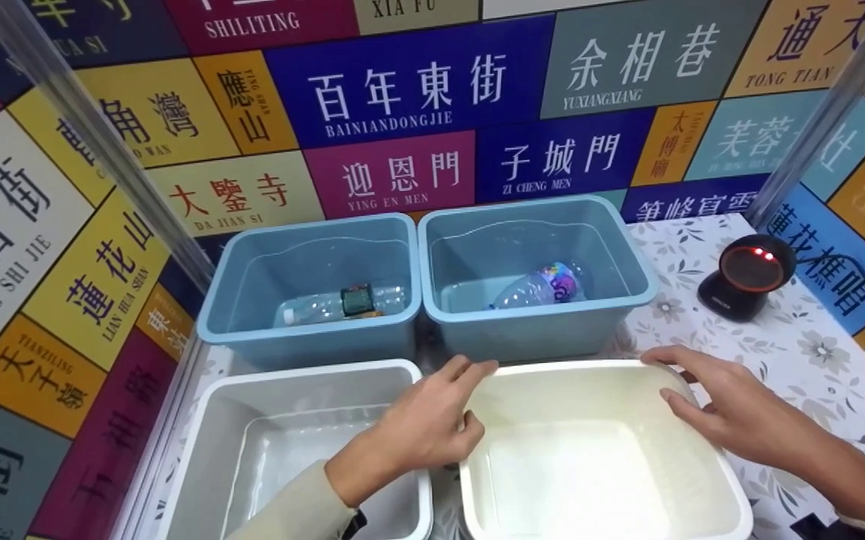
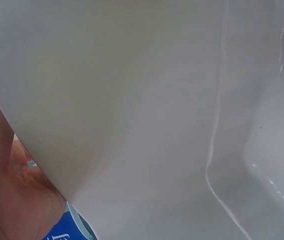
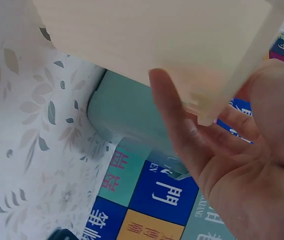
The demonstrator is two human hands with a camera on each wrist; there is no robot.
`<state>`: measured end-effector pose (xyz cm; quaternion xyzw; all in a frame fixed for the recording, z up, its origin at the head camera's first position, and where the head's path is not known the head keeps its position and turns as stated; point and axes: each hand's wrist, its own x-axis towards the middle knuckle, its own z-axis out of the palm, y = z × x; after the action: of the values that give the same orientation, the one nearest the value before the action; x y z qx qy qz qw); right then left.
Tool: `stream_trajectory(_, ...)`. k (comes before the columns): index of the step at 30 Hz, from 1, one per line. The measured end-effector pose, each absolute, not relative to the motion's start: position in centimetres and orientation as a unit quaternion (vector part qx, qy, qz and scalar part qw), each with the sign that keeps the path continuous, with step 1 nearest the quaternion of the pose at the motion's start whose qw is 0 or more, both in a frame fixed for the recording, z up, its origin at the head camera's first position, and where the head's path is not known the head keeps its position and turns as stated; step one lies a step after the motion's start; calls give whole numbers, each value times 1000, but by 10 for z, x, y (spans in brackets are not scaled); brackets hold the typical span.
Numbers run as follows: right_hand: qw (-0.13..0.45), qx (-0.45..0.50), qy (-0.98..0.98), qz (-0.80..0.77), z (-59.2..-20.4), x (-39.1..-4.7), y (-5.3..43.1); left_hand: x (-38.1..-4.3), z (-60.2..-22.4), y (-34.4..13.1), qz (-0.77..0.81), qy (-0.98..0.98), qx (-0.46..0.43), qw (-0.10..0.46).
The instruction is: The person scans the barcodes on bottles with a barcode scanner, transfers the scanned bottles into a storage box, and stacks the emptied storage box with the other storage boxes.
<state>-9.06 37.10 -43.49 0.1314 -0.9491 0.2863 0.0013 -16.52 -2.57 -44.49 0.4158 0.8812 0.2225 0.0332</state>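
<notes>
A cream plastic bin (image 1: 590, 390) stands at the front right, with nothing lying in it. At its far left corner my left hand (image 1: 432, 412) holds the rim, the index finger along the far edge and the thumb bent at the side. My right hand (image 1: 732, 405) grips the far right corner, fingers and thumb spread around it. In the right wrist view, the right thumb (image 3: 169, 105) lies along the bin wall (image 3: 132, 40). The left wrist view is mostly filled by a pale bin wall (image 2: 146, 100), with part of the left palm (image 2: 22, 200) beside its edge.
A grey-white bin (image 1: 203, 442) stands at front left. Behind are two blue bins: the left one (image 1: 252, 349) holds a clear bottle (image 1: 312, 309) with a green label; the right one (image 1: 537, 341) holds a purple-labelled bottle (image 1: 545, 285). A black scanner (image 1: 747, 277) shows red lights.
</notes>
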Motion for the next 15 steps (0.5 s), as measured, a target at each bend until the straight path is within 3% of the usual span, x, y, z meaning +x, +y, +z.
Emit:
stream_trajectory(8, 7, 107, -953, 285, -438, -88, 368, -164, -445, -25, 220, 883, 414, 39)
stream_trajectory(15, 36, 121, -949, 289, -440, -87, 368, -162, -447, -25, 212, 880, 425, 4)
